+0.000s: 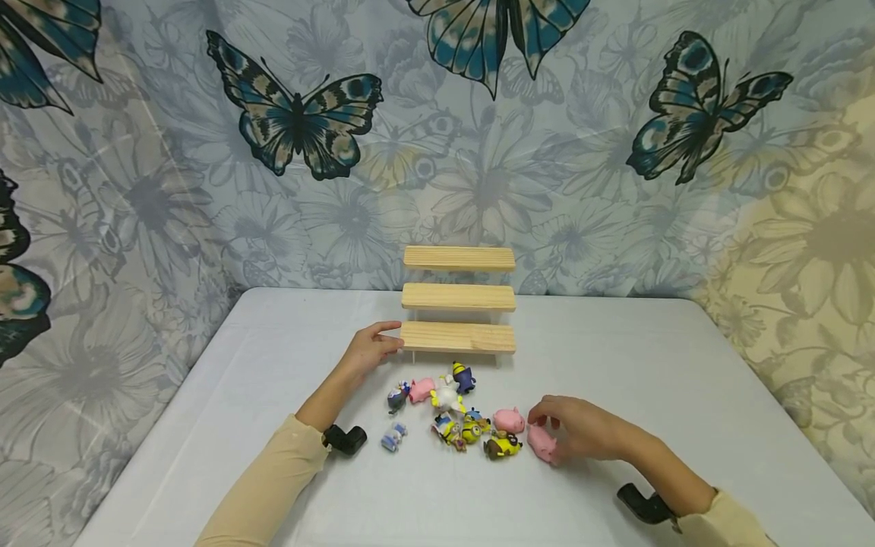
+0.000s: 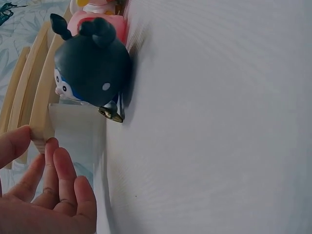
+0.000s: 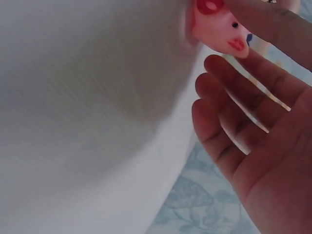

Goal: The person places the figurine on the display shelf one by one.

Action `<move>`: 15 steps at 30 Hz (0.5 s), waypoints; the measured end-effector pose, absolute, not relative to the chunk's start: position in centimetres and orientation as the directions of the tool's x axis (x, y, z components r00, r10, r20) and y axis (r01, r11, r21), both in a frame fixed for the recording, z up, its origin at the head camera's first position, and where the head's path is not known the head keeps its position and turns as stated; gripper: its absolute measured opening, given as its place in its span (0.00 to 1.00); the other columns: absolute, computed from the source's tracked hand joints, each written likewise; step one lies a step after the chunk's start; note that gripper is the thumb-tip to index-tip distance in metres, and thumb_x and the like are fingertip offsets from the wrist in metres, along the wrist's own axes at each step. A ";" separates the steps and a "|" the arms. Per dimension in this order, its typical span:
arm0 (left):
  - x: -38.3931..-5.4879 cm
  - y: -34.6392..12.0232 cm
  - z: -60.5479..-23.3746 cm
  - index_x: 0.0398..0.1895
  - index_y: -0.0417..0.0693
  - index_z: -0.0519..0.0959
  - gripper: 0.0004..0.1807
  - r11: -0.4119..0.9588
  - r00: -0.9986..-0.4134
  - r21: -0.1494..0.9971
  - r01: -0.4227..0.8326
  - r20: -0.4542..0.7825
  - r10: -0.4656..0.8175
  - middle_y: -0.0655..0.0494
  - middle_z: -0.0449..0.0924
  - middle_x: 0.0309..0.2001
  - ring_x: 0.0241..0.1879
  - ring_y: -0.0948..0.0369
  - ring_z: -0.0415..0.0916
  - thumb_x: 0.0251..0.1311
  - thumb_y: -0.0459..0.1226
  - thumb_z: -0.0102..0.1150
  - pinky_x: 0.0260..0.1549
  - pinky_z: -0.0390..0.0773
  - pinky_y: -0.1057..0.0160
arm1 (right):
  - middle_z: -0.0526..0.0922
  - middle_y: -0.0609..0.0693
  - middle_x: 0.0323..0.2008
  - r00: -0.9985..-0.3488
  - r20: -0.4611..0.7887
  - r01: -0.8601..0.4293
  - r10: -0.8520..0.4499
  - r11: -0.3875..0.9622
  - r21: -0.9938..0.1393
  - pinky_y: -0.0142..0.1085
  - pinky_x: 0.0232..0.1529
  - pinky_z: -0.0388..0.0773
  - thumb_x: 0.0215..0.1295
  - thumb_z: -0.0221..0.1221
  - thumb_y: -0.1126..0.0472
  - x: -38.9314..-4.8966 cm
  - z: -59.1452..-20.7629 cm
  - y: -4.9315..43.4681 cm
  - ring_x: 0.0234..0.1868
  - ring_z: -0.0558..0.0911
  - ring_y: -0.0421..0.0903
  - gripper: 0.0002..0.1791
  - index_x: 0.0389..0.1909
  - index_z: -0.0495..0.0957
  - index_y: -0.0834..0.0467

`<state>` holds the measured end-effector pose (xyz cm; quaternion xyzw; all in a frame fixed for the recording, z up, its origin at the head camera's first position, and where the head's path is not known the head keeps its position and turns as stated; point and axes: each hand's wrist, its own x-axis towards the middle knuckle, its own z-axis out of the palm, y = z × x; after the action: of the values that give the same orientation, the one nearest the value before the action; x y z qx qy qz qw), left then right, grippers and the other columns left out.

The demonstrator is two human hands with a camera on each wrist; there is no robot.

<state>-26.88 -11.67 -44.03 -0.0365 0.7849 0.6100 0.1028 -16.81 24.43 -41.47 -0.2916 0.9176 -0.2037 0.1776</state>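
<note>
My left hand (image 1: 369, 353) pinches the left end of the lowest board of a three-step wooden display stand (image 1: 458, 336). In the left wrist view the thumb lies on one face of that board (image 2: 45, 112), the fingertips on the other. A dark-headed figurine (image 2: 92, 63) with a blue and white face stands close by. My right hand (image 1: 591, 431) holds a pink pig figurine (image 1: 540, 444) between thumb and fingers, low over the table at the right end of the toy group. Its red snout and mouth (image 3: 236, 45) show in the right wrist view; the thumb hides part of it.
Several small figurines lie bunched before the stand: another pink pig (image 1: 509, 420), a yellow and brown one (image 1: 502, 445), a white and yellow one (image 1: 447, 398), a purple one (image 1: 463, 377). A small blue-grey figurine (image 1: 393, 437) lies apart on the white tabletop (image 1: 410, 501). Butterfly-patterned cloth (image 1: 547, 213) hangs behind.
</note>
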 end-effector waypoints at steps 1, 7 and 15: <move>-26.9 -11.7 -44.0 0.63 0.50 0.74 0.24 0.255 -0.977 0.950 -0.182 -0.204 0.065 0.48 0.84 0.44 0.42 0.57 0.79 0.62 0.37 0.61 0.43 0.75 0.61 | 0.77 0.39 0.41 -0.766 -0.201 -0.466 -0.611 0.743 -0.481 0.33 0.40 0.73 0.47 0.73 0.59 -16.8 -41.5 24.4 0.40 0.73 0.37 0.25 0.49 0.79 0.54; -26.7 -11.7 -43.8 0.63 0.49 0.74 0.24 0.271 -0.978 0.945 -0.181 -0.202 0.054 0.48 0.84 0.43 0.43 0.56 0.79 0.62 0.37 0.61 0.43 0.75 0.59 | 0.78 0.38 0.41 -0.757 -0.213 -0.447 -0.617 0.728 -0.520 0.34 0.40 0.74 0.48 0.72 0.61 -16.6 -41.6 24.2 0.40 0.73 0.36 0.27 0.52 0.79 0.52; -27.0 -11.7 -44.0 0.61 0.48 0.76 0.23 0.274 -0.977 0.943 -0.190 -0.209 0.044 0.50 0.84 0.41 0.40 0.59 0.77 0.61 0.38 0.62 0.44 0.76 0.59 | 0.75 0.38 0.37 -0.759 -0.238 -0.429 -0.606 0.740 -0.517 0.29 0.36 0.71 0.46 0.72 0.60 -16.4 -41.8 24.3 0.36 0.71 0.35 0.26 0.50 0.80 0.52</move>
<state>-26.96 -11.68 -44.05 -0.0460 0.7920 0.6009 0.0973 -16.42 24.26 -41.80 -0.2840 0.9113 -0.2216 0.1994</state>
